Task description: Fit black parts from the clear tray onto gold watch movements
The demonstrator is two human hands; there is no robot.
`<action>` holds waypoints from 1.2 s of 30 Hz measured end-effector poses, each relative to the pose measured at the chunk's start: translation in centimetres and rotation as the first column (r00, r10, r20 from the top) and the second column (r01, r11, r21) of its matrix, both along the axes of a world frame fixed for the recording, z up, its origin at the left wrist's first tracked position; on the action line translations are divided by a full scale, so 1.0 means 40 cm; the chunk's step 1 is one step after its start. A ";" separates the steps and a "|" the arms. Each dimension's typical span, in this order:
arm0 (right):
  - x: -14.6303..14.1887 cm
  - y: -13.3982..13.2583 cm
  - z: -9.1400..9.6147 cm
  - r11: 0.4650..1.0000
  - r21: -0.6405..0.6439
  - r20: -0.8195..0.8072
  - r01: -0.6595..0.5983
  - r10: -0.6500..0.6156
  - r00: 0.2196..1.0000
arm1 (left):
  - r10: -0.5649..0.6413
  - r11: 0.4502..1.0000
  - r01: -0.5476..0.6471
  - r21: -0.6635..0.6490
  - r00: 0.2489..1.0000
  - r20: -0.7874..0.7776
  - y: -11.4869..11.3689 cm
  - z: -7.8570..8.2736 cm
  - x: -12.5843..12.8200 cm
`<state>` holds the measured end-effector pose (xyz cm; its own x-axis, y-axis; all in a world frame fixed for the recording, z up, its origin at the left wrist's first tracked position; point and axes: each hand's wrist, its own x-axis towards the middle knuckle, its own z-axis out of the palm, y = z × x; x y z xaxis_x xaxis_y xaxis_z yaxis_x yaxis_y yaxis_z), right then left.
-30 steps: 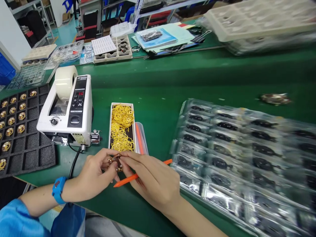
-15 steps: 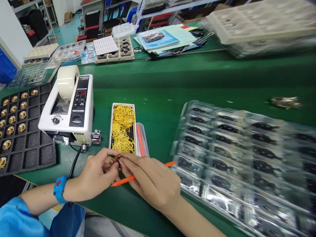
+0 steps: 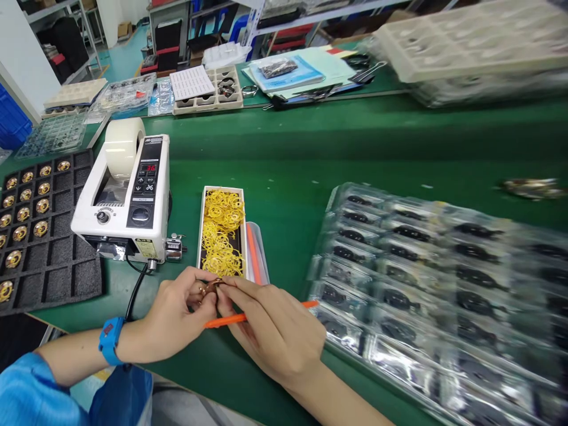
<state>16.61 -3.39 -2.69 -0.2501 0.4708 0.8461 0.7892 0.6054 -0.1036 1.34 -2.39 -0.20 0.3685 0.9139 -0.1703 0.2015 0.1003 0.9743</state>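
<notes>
Between the fingertips of both hands is a small copper-coloured metal part [image 3: 213,284], mostly covered by fingers. My left hand [image 3: 177,313], with a blue wristband [image 3: 110,341], pinches it from the left. From the right, the fingertips of my right hand [image 3: 279,331] press on the same part. An orange stick [image 3: 226,320], pen-like in shape, is tucked in the right hand and pokes out on both sides of it. Just beyond the fingers stands a white box [image 3: 244,231] of yellow ring-shaped pieces [image 3: 222,228].
A white tape dispenser [image 3: 148,177] stands left of the box, beside a black foam tray [image 3: 57,260] with gold round parts. Clear plastic trays [image 3: 377,322] of dark parts cover the right side. A shiny metallic piece [image 3: 532,188] lies behind them. Papers [image 3: 302,74] lie at the back.
The view has shifted slightly. The orange stick's left tip has moved a little right and up; both hands stay on the copper-coloured part.
</notes>
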 end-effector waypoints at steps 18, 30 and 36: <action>-0.006 0.000 0.011 0.999 -0.020 0.029 -0.032 0.032 0.999 | 0.077 0.991 -0.067 -0.119 0.993 0.086 0.014 0.011 0.002; 0.031 -0.026 0.030 0.999 0.021 0.003 0.025 -0.025 1.000 | 0.123 0.967 -0.073 -0.245 0.973 0.197 0.038 0.015 -0.008; 0.008 -0.007 0.024 0.996 -0.074 0.011 0.050 -0.050 0.999 | 0.116 0.963 -0.059 -0.264 0.972 0.205 0.018 0.011 0.000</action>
